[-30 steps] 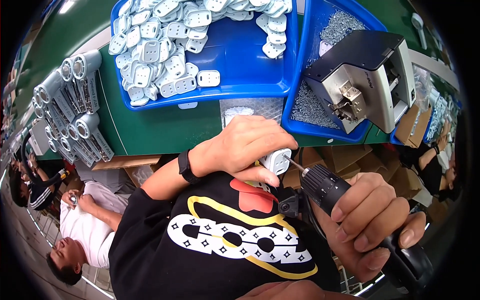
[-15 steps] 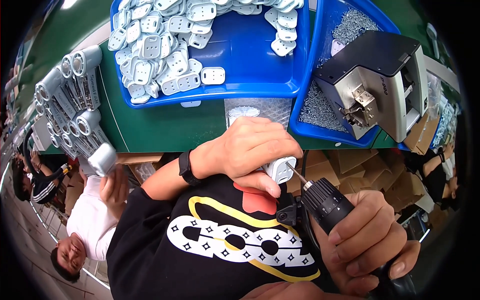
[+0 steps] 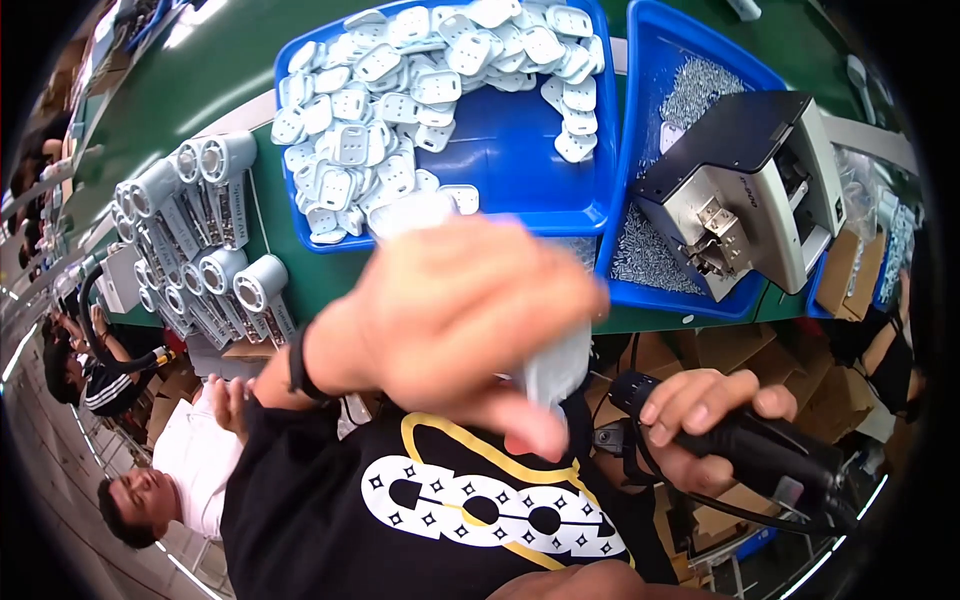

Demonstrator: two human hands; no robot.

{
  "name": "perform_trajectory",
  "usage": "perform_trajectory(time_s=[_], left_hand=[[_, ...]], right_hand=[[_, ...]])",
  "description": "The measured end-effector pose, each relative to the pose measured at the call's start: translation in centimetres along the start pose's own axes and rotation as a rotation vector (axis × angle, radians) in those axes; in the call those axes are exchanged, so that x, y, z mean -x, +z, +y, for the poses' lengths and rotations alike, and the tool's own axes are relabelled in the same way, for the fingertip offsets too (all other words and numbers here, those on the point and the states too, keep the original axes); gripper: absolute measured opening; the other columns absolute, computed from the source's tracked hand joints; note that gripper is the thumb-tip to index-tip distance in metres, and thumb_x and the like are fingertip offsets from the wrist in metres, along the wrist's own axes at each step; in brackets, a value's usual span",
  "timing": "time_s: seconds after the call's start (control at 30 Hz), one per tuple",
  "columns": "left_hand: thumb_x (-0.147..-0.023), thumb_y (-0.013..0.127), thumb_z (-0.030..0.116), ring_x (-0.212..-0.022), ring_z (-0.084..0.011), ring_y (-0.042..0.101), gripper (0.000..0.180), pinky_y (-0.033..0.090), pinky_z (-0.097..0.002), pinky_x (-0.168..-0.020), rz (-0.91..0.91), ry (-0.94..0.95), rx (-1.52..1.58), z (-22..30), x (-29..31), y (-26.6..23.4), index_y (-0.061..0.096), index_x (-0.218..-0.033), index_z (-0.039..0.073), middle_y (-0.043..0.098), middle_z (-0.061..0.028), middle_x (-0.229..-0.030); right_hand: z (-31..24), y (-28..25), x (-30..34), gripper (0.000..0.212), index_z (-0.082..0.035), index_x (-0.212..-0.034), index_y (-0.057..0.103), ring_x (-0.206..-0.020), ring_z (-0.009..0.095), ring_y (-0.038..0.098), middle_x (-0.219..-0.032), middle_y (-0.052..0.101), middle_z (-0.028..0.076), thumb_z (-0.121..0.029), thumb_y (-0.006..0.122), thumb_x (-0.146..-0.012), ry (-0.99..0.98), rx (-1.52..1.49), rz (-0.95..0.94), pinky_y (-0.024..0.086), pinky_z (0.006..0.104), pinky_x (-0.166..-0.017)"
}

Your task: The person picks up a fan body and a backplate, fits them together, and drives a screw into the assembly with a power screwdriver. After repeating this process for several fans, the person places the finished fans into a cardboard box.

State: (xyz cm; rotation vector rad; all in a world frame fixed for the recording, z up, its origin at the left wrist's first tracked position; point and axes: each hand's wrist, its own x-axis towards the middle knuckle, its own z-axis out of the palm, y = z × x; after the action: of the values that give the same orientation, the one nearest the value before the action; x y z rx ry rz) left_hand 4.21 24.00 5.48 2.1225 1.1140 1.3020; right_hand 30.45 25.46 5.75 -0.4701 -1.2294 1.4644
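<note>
My left hand (image 3: 470, 320), smeared by motion, is wrapped round a white handheld fan (image 3: 560, 370). The fan's lower end shows below my fingers, and a blurred pale shape past my knuckles looks like its head. My right hand (image 3: 690, 425) grips a black electric screwdriver (image 3: 790, 460), with its chuck end pointing up and left, apart from the fan. Beyond my left hand stands a blue bin (image 3: 500, 150) heaped with pale, rounded plates (image 3: 350, 145) with small holes.
A screw feeder (image 3: 740, 190) sits over a blue tray (image 3: 640, 60) of loose screws (image 3: 650, 255). Rows of fans (image 3: 215, 270) stand on the green table at left, near a person in white (image 3: 190, 450). Cardboard boxes (image 3: 830, 390) lie below the table's right side.
The screwdriver's tip has left the fan and my right hand has lowered and tilted it. My left hand has turned the fan. The person at left has let go of a fan in the row.
</note>
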Motion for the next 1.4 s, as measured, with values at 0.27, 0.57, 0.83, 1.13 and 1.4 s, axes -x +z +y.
perform_trajectory(time_s=[0.27, 0.57, 0.83, 1.13, 1.4], left_hand=[[-0.089, 0.068, 0.034, -0.081, -0.0408, 0.067, 0.041, 0.054, -0.0473, -0.070, -0.205, -0.450, -1.027, -24.4, -1.4, -17.0, 0.062, -0.113, 0.001, 0.068, -0.0194, -0.085], [-0.088, 0.075, 0.038, -0.091, -0.0315, 0.066, 0.048, 0.053, -0.0358, -0.077, 0.317, -0.352, -0.890, -8.4, 2.6, -16.2, 0.063, -0.119, 0.004, 0.065, -0.0179, -0.101], [-0.076, 0.084, 0.020, -0.106, -0.0355, 0.052, 0.057, 0.042, -0.0433, -0.093, 0.504, -1.188, -1.180, 7.4, 23.0, -3.8, 0.056, -0.123, 0.003, 0.056, -0.0142, -0.106], [-0.072, 0.085, 0.007, -0.104, -0.0297, 0.062, 0.059, 0.050, -0.0391, -0.090, 0.935, -1.035, -0.355, 10.1, 21.1, -3.5, 0.056, -0.123, 0.002, 0.060, -0.0150, -0.114], [-0.076, 0.079, 0.008, -0.096, -0.0276, 0.065, 0.050, 0.052, -0.0365, -0.084, 0.289, -0.537, 0.058, 6.4, 10.7, -1.7, 0.057, -0.120, 0.001, 0.062, -0.0162, -0.111]], right_hand=[[3.0, 7.0, -4.3, 0.045, -0.004, -0.124, 0.050, -0.064, 0.013, 0.063, -0.086, 0.069, 0.009, -0.002, 0.074, -0.086, 0.472, 0.573, -0.152, 0.050, 0.0275, -0.057], [15.9, 10.9, -12.1, 0.044, -0.007, -0.115, 0.054, -0.082, 0.040, 0.070, -0.088, 0.071, 0.019, -0.006, 0.077, -0.078, -0.047, 1.341, -0.568, 0.056, 0.0476, -0.067], [17.3, 11.6, -12.5, 0.047, -0.009, -0.119, 0.054, -0.078, 0.038, 0.070, -0.087, 0.069, 0.018, -0.004, 0.075, -0.077, -0.083, 1.469, -0.611, 0.056, 0.0460, -0.063], [7.8, 9.9, -9.3, 0.060, -0.003, -0.128, 0.050, -0.061, 0.014, 0.063, -0.070, 0.061, 0.004, -0.014, 0.083, -0.080, 0.408, 0.569, -0.547, 0.048, 0.0281, -0.052], [1.1, 7.0, -2.6, 0.077, -0.002, -0.131, 0.045, -0.066, 0.008, 0.059, -0.074, 0.060, 0.001, -0.019, 0.092, -0.072, 0.776, 0.126, -0.342, 0.046, 0.0223, -0.061]])
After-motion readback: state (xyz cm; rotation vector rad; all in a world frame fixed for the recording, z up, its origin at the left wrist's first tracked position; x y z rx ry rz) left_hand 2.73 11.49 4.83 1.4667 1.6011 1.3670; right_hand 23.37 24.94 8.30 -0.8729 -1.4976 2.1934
